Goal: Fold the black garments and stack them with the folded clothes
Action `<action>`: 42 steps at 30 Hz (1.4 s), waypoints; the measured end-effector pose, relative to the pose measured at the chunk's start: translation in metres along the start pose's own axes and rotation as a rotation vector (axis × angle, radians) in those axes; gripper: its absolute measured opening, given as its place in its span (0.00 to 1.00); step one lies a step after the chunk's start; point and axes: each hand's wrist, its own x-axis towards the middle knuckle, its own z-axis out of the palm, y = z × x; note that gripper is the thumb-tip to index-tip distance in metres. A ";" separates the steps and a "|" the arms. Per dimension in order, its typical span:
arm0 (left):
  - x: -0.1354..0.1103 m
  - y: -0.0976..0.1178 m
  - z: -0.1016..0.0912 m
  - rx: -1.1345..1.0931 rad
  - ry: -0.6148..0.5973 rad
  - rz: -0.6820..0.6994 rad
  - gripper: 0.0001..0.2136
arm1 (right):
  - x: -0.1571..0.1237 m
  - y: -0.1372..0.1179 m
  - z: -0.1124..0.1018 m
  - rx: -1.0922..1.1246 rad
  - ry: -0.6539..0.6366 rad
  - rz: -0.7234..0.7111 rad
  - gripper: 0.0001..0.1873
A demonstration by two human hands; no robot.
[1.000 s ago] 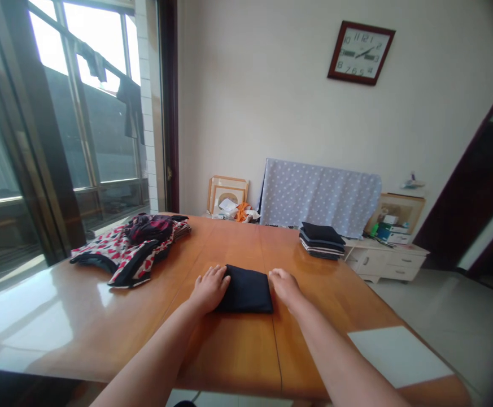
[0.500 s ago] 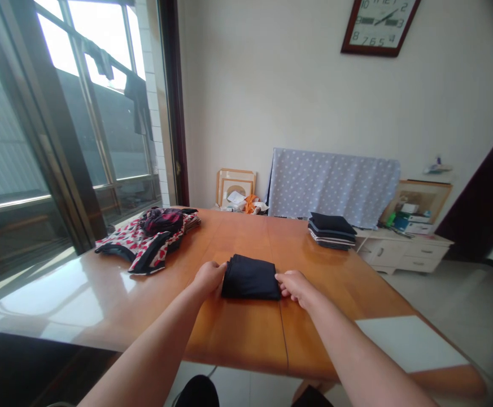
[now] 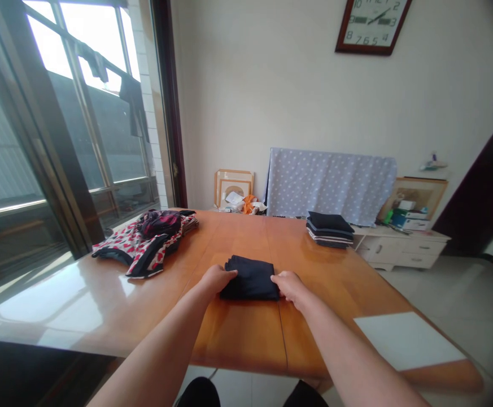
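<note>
A dark navy folded garment (image 3: 250, 279) lies on the wooden table (image 3: 241, 328) in front of me, in a flat rectangle; which kind of garment it is I cannot make out. My left hand (image 3: 217, 281) grips its left side, thumb on top and the other fingers hidden beneath the cloth. At the opposite side, my right hand (image 3: 287, 285) pinches the right edge, thumb above and fingers curled under. The cloth still appears to rest on the tabletop.
A loose pile of clothes, with a red-and-white patterned garment (image 3: 134, 249) on it, lies at the left. A neat stack of folded clothes (image 3: 330, 230) stands at the far right. A white sheet (image 3: 409, 340) covers the right front corner.
My left thumb has moved onto the top of the folded garment, and my right hand has closed on its right edge. The view has shifted slightly.
</note>
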 end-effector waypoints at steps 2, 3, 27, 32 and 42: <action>0.000 0.001 0.000 0.007 -0.010 0.002 0.15 | 0.000 0.001 0.000 -0.002 -0.002 -0.001 0.16; 0.000 0.001 -0.001 0.012 -0.012 0.003 0.14 | 0.000 0.001 -0.001 -0.001 -0.005 -0.001 0.16; -0.019 -0.008 -0.004 0.378 0.219 0.237 0.22 | -0.029 -0.013 -0.025 0.093 -0.105 0.089 0.08; -0.015 -0.015 -0.004 0.294 0.122 0.088 0.21 | -0.030 -0.009 -0.025 0.103 -0.101 0.105 0.11; 0.009 0.011 -0.003 0.140 -0.054 -0.136 0.14 | -0.009 -0.026 -0.008 0.108 0.007 0.142 0.10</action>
